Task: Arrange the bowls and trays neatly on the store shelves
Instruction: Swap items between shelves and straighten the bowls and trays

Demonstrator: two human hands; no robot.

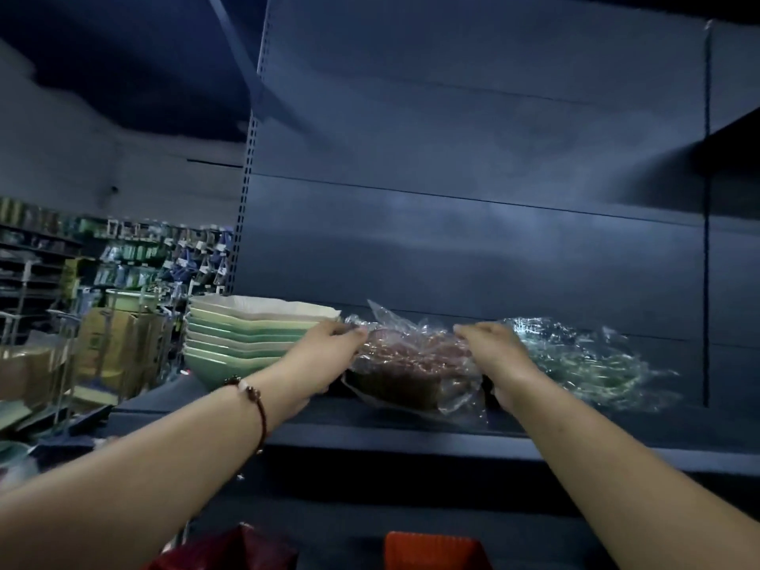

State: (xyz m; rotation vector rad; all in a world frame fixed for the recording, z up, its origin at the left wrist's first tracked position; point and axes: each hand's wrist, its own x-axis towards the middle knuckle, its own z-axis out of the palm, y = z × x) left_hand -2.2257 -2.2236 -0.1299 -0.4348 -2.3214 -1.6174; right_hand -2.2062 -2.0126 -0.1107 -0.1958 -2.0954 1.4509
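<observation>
A: What is seen at the left of the shelf [411, 425]?

B: A stack of green bowls [251, 335] is stood there, unwrapped, with a pale bowl on top. Just to its right, a brown stack wrapped in clear film [411, 364] is held at both sides.

A: How is it gripped?

B: The left hand [325, 355] is curled over the left edge of the bundle, film pinched under the fingertips. The right hand [493, 355] is curled over the right edge in the same way. Neither grip is spread; both are closed on the wrapped bundle, though the thumbs are hidden beneath.

A: And further right?

B: A second bundle in clear film [588, 364], greenish inside, is laid on the shelf, touching or nearly touching the brown one; which cannot be told.

A: How should the brown bundle be expected to handle?

B: Stacked bowls are judged fairly heavy, stiff and breakable. The film is loose and slippery, so hold is best taken under the rims on both sides, not by the wrapping alone.
</observation>
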